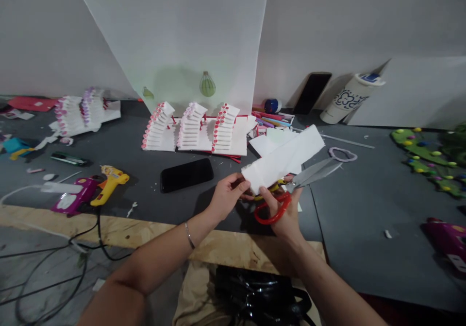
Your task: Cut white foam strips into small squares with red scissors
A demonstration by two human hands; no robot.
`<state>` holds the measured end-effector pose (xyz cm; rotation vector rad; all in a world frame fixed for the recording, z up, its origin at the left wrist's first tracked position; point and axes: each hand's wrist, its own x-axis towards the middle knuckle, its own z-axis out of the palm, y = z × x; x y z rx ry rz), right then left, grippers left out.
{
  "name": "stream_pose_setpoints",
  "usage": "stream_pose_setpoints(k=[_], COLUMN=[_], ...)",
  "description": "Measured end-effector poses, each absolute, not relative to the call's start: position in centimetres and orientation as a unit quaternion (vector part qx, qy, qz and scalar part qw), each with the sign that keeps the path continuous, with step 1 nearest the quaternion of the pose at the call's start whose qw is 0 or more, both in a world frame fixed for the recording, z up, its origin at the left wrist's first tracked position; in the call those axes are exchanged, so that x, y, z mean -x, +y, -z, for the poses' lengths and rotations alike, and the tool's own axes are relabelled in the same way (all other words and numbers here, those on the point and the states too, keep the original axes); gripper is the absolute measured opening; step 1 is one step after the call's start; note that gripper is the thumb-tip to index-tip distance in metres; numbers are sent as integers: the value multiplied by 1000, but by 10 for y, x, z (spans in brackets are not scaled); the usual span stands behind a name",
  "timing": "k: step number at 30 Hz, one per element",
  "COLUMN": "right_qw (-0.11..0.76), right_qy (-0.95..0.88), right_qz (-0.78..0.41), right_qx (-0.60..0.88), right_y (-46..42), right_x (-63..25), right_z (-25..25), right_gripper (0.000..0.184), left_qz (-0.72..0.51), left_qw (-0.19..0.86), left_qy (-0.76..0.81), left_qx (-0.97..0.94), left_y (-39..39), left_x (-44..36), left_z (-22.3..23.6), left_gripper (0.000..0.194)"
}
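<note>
My left hand (226, 196) pinches the near end of a long white foam strip (284, 158) held above the dark table (145, 146). My right hand (283, 213) grips red-handled scissors (296, 185) just under the strip, blades pointing right and closed or nearly so. A thin bracelet sits on my left wrist. Both hands hover over the table's front edge.
A black phone (187, 174) lies left of my hands. Three white stepped paper models (192, 128) stand behind it before a leaning white board (174, 39). Glue guns (87, 192) with cables lie at left, another (447, 238) at right. Pens, a phone and a white cup (351, 98) sit at the back.
</note>
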<state>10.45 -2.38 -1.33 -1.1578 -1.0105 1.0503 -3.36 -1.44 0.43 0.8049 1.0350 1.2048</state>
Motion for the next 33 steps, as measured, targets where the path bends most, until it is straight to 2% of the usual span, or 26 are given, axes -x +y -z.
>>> stream_pose_setpoints(k=[16,26,33], right_qw=[608,617,633], right_qy=[-436,-464,-456], right_qz=[-455,-392,-421], right_qx=[483,501,463], right_y=[-24,-23,-20], right_x=[-106,-102,-99], right_z=[18,14,11], right_gripper=[57,59,51], left_qz=[-538,-525,-520], left_qw=[600,579,591], left_qy=[481,506,512], left_qx=[-345,-364,-344], left_y=[-14,-13,-9], left_x=[34,33,36], left_z=[-3,0,2], left_gripper=[33,33,38])
